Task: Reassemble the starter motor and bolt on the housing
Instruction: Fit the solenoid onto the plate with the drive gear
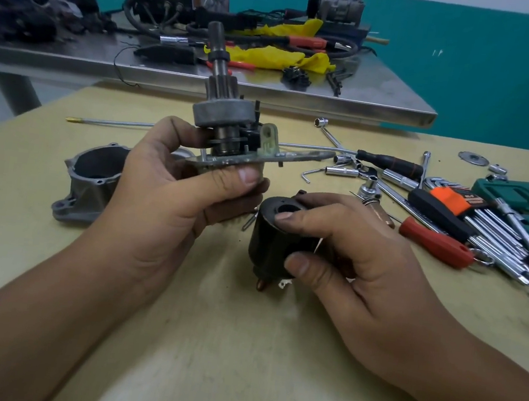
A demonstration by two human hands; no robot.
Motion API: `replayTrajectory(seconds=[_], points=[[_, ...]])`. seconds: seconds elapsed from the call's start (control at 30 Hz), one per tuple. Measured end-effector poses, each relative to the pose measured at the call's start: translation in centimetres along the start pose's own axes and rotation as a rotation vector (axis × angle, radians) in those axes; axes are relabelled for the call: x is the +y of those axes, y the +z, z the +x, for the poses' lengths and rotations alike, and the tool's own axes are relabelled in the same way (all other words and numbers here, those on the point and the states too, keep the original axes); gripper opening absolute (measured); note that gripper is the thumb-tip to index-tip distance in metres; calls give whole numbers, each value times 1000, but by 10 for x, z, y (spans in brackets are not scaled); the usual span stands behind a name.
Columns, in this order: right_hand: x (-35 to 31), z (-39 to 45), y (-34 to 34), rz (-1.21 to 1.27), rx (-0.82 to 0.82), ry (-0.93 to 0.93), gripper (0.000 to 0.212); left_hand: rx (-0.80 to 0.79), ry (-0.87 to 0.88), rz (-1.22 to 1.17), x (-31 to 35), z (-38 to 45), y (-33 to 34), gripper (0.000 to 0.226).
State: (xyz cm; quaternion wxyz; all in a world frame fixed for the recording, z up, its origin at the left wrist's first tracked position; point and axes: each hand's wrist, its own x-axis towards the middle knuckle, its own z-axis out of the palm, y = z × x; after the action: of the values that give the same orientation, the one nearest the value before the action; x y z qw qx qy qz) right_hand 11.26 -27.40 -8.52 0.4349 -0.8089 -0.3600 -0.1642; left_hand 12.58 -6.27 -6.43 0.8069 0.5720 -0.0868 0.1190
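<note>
My left hand (172, 197) grips the starter drive assembly (223, 114) above the table: an upright shaft with a pinion gear, a grey clutch drum, a pale plastic lever and a flat plate that my thumb presses from below. My right hand (342, 251) holds a black cylindrical solenoid (272, 240) just below and to the right of it, with thumb and fingers wrapped round its body. The solenoid's open bore faces up and copper terminals show underneath. The grey aluminium nose housing (89, 182) lies on the table at the left, partly hidden behind my left hand.
Sockets, ratchet extensions, a black-handled driver (391, 163), a red-handled screwdriver (431, 242), a hex key set (470, 215) and a green tool case (524, 198) crowd the right side. A long thin through bolt (111, 123) lies behind. A steel bench (300, 99) with clutter stands beyond.
</note>
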Motion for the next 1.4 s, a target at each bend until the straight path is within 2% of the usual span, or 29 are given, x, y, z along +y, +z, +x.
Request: replayTrajectory(seconds=[0.3,0.43,0.53,0.73,0.93,1.1,1.17,1.3,1.4], points=[[-1,2,-1,-40,-21,21,35,-60,14,106,0,-1,-7,49],[-1,-1,-2,-103,-46,62,48,-76,24,172,1,-1,-11,46],[-3,-3,0,-190,-42,78,53,-79,24,198,2,-2,-12,53],[-1,-4,0,-148,-78,50,50,-81,16,234,9,-3,-14,58],[-3,-3,-1,-95,-30,4,27,-102,-28,206,9,-5,-14,54],[-4,-3,0,-141,5,-37,26,-78,-38,182,5,-7,-14,51],[-3,-3,1,-131,9,-34,30,-73,-46,181,5,-7,-16,51],[-3,-2,1,-49,5,32,55,-80,-45,282,4,-9,-17,60],[-3,-1,0,-82,10,46,55,-67,-42,291,3,-9,-17,61]])
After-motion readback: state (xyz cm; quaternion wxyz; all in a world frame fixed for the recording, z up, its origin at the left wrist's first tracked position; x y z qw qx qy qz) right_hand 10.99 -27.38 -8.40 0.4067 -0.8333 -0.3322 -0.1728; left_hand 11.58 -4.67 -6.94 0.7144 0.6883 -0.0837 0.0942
